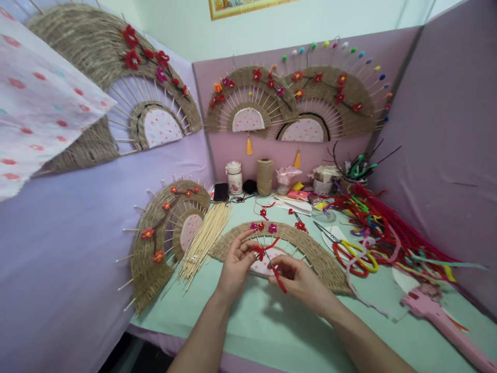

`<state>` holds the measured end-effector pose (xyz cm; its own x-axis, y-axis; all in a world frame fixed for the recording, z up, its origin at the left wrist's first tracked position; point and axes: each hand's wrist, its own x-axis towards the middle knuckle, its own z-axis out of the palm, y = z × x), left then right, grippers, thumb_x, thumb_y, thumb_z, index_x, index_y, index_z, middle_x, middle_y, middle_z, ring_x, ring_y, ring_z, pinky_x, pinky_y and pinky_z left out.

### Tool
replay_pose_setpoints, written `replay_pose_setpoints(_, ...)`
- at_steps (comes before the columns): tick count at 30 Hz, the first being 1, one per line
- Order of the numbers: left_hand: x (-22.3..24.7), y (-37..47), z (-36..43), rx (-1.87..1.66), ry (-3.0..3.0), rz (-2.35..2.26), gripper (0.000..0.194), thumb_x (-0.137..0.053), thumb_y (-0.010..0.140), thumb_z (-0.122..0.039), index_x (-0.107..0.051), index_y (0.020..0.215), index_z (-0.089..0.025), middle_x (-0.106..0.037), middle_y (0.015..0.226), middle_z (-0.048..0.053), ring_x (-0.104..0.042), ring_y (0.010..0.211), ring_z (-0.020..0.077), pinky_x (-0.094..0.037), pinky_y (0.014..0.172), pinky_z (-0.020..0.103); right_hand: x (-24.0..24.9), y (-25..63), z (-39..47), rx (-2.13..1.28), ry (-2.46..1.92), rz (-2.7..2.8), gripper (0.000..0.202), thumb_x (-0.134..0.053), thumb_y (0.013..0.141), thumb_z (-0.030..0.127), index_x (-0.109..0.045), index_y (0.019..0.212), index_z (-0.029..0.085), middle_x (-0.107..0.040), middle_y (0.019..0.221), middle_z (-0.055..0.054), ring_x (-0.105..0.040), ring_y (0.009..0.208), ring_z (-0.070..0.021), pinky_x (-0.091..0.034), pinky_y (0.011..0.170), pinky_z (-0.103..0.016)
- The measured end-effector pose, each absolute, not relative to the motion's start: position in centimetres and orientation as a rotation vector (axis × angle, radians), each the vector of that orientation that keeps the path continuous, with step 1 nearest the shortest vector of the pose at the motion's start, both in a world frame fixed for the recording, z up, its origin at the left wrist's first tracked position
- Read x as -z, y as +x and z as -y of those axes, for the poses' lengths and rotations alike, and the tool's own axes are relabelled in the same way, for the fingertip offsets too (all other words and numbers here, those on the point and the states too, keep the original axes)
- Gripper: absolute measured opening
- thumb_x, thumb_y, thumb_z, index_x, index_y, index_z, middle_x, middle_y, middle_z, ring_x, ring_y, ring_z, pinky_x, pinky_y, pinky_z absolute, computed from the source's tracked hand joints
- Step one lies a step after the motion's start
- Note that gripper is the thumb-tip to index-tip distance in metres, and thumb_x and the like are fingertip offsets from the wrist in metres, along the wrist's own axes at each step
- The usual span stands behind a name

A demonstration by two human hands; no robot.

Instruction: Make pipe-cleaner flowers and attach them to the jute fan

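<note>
My left hand [237,263] pinches a small red pipe-cleaner flower [259,252], from which a loose red strand [273,243] sticks out to the upper right. Closed around a slim red-handled tool [278,278] is my right hand [297,277]; the tool's thin metal tip touches or nearly touches the flower, and its exact kind is hard to make out. Beneath both hands lies a twine-woven fan [326,259] with a pink-dotted half-round centre [264,265], partly hidden by the hands. Magenta and red flowers [273,228] sit along its top edge.
Yellow- and red-handled scissors [355,256] lie right of the fan, near a pink glue gun [438,321] and heaped pipe cleaners [388,223]. Thin sticks [205,238] lie left beside another fan [155,248]. A twine spool [264,177] and a white jar [234,177] stand behind.
</note>
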<state>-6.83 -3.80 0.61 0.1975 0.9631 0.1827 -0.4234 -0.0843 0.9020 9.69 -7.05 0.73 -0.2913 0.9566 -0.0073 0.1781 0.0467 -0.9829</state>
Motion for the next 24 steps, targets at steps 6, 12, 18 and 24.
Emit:
replay_pose_setpoints(6,-0.53,-7.1,3.89,-1.286,1.127,-0.667,0.05,-0.063,0.072,-0.018,-0.047,0.119,-0.021,-0.061,0.085,0.003,-0.052,0.071,0.0112,-0.039,0.065,0.023,-0.32,9.46,7.07,-1.31,-1.177,1.604,0.022,-0.065,0.068,0.032,-0.056,0.081,0.017,-0.037,0.058,0.006,-0.033,0.054,-0.0082,-0.025,0.05,-0.022)
replay_pose_setpoints(12,-0.53,-7.28,3.9,-1.271,1.147,-0.68,0.052,-0.062,0.073,-0.018,-0.046,0.122,-0.02,-0.061,0.085,0.004,-0.053,0.072,0.0117,-0.04,0.066,0.024,-0.52,9.35,7.27,-1.245,-1.216,1.68,0.018,-0.065,0.067,0.028,-0.055,0.077,0.017,-0.037,0.057,0.006,-0.032,0.054,-0.0083,-0.024,0.051,-0.022)
replay_pose_setpoints(18,-0.55,-7.28,3.81,-1.26,1.165,-0.701,0.052,-0.061,0.073,-0.016,-0.047,0.123,-0.02,-0.061,0.084,0.003,-0.053,0.074,0.0112,-0.04,0.067,0.022,-0.88,9.44,7.28,-1.178,-1.265,1.729,0.014,-0.065,0.067,0.026,-0.055,0.072,0.017,-0.038,0.054,0.006,-0.033,0.053,-0.0084,-0.024,0.051,-0.022)
replay_pose_setpoints(24,-0.79,-7.27,3.76,-1.256,1.125,-0.693,0.055,-0.061,0.072,-0.014,-0.046,0.124,-0.021,-0.06,0.084,0.002,-0.053,0.074,0.0111,-0.039,0.069,0.023,-0.9,9.46,7.35,-1.311,-1.154,1.675,0.015,-0.059,0.074,0.031,-0.054,0.08,0.018,-0.038,0.059,0.006,-0.033,0.055,-0.0085,-0.025,0.051,-0.021)
